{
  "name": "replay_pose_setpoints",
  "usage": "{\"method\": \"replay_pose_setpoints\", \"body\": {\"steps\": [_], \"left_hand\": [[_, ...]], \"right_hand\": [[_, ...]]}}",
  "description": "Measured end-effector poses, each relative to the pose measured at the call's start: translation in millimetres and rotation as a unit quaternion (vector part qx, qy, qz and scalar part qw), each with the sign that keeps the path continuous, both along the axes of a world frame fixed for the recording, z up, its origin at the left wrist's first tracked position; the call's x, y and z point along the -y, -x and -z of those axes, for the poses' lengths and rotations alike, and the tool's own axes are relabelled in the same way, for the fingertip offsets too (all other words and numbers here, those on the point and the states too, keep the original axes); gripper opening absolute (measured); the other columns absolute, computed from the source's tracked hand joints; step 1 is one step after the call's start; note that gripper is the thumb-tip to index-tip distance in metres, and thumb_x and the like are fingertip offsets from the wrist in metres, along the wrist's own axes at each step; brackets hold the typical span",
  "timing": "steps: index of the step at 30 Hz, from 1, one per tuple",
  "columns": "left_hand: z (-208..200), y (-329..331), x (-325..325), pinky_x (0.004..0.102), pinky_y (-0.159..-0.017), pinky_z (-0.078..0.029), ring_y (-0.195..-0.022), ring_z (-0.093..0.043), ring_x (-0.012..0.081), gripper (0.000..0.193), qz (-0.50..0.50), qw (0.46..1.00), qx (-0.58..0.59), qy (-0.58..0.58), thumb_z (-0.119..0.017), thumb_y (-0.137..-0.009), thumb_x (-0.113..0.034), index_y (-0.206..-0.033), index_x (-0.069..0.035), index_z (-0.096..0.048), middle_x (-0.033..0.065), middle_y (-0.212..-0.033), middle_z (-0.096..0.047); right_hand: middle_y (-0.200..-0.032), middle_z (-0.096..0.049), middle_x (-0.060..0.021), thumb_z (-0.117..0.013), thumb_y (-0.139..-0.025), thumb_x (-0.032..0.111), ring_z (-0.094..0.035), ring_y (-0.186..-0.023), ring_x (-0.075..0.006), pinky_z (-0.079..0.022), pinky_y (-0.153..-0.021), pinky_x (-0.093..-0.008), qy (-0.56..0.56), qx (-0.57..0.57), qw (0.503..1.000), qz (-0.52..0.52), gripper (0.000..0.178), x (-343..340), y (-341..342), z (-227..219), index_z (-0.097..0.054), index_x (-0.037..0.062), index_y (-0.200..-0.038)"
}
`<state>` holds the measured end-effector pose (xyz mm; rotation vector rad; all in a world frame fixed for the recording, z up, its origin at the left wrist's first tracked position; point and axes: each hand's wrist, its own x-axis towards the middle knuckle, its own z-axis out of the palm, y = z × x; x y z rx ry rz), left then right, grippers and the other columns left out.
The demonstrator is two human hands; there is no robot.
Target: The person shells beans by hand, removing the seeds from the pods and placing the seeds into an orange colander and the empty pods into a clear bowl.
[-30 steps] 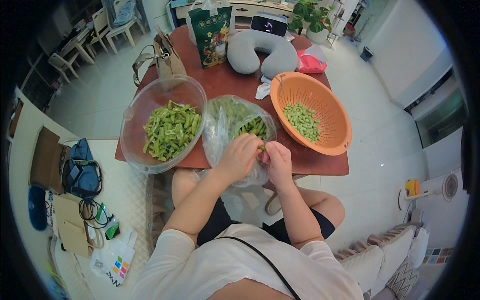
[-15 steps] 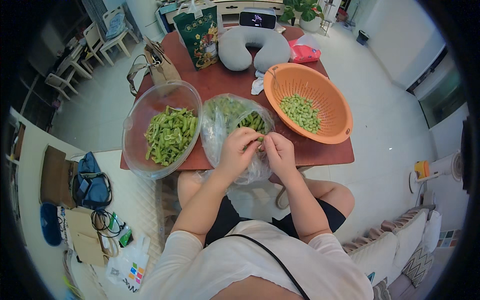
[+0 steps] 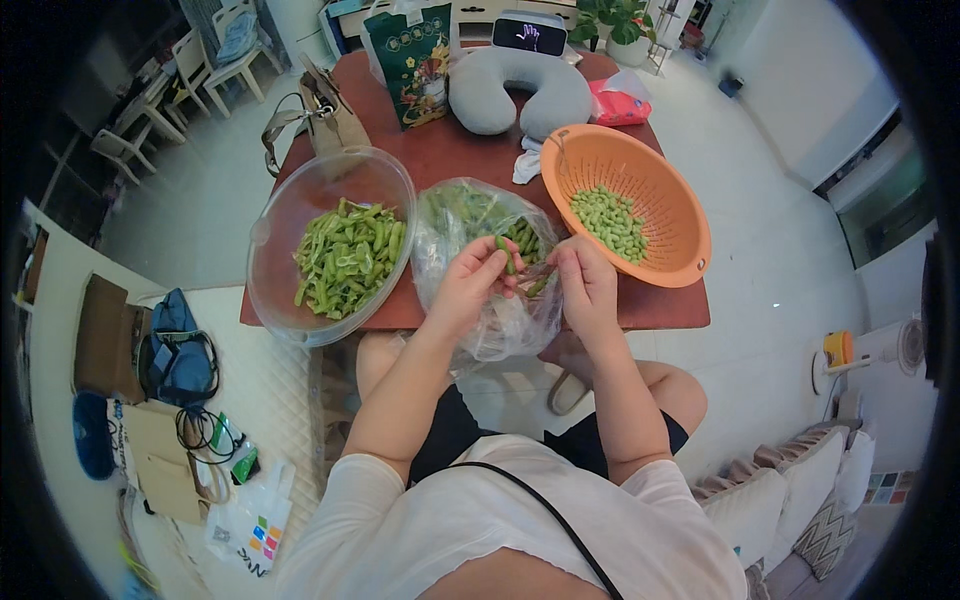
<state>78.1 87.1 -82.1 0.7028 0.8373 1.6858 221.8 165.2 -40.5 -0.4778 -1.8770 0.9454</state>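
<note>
My left hand (image 3: 468,288) pinches a green bean pod (image 3: 504,256) that stands up between thumb and forefinger. Close on its right, my right hand (image 3: 588,288) has its thumb and fingers pressed together; what they hold, if anything, I cannot make out. Below and behind both hands is a clear plastic bag (image 3: 490,325) of green pods, at the table's near edge. To the left, a clear plastic bowl (image 3: 268,262) contains a heap of pods, several looking split. On the right, a tilted orange colander (image 3: 672,195) contains shelled green beans (image 3: 612,222).
Toward the back of the red-brown table (image 3: 385,165) are a beige handbag (image 3: 332,125), a green printed bag (image 3: 412,70), a grey neck pillow (image 3: 480,95), a phone (image 3: 530,36) and a pink packet (image 3: 620,102). A crumpled white tissue (image 3: 527,162) lies beside the colander.
My hands, close together before, have moved apart, the right one going right and slightly up. The pod in my left hand now shows upright.
</note>
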Motion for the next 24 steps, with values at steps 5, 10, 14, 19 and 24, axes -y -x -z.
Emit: {"method": "replay_pose_setpoints", "body": {"steps": [5,10,14,19,24], "left_hand": [[-5,-5,-1,0.0222,-0.066,-0.045,-0.074,-0.054,0.0084,0.016,0.010,1.000,-0.002,0.019,-0.048,-0.092,-0.016,-0.104,-0.007,-0.052,0.0003,-0.087,-0.056],[19,-9,-6,0.0285,-0.081,-0.043,-0.098,-0.051,0.0142,0.024,-0.154,0.973,-0.140,-0.099,-0.050,-0.088,-0.014,-0.110,-0.004,-0.050,0.0069,-0.106,-0.054],[15,-11,3,0.0291,-0.082,-0.043,-0.097,-0.052,0.0120,0.030,-0.053,0.990,-0.133,-0.010,-0.051,-0.088,-0.027,-0.110,-0.006,-0.052,0.0049,-0.107,-0.055],[28,-3,-3,0.0281,-0.072,-0.046,-0.084,-0.055,0.0103,0.024,0.000,0.947,-0.322,0.000,-0.051,-0.089,-0.020,-0.106,-0.004,-0.053,0.0038,-0.098,-0.057],[-5,-2,8,0.0228,-0.057,-0.042,-0.067,-0.051,0.0086,0.016,0.026,0.982,-0.185,-0.006,-0.051,-0.089,-0.017,-0.096,-0.002,-0.053,0.0021,-0.080,-0.055]], "right_hand": [[-0.070,-0.055,-0.0113,-0.053,-0.080,0.007,-0.055,-0.067,-0.0269,-0.044,-0.061,-0.0354,-0.096,0.087,0.991,-0.037,0.009,2,22,-26,-0.055,0.0000,-0.075],[-0.069,-0.057,-0.0079,-0.060,-0.073,0.016,-0.056,-0.067,-0.0258,-0.042,-0.059,-0.0367,-0.341,0.136,0.926,-0.091,0.011,25,80,-55,-0.056,0.0059,-0.071],[-0.066,-0.053,-0.0088,-0.062,-0.074,0.018,-0.055,-0.067,-0.0267,-0.042,-0.059,-0.0381,-0.377,0.101,0.909,-0.147,0.017,34,136,-58,-0.053,0.0041,-0.069],[-0.072,-0.057,-0.0081,-0.064,-0.075,0.021,-0.057,-0.072,-0.0253,-0.044,-0.063,-0.0387,-0.409,0.151,0.886,-0.158,0.020,34,145,-55,-0.054,0.0059,-0.082],[-0.074,-0.057,-0.0139,-0.062,-0.078,0.027,-0.056,-0.068,-0.0315,-0.043,-0.059,-0.0395,-0.187,0.214,0.957,-0.063,0.026,13,73,-56,-0.052,0.0037,-0.080]]}}
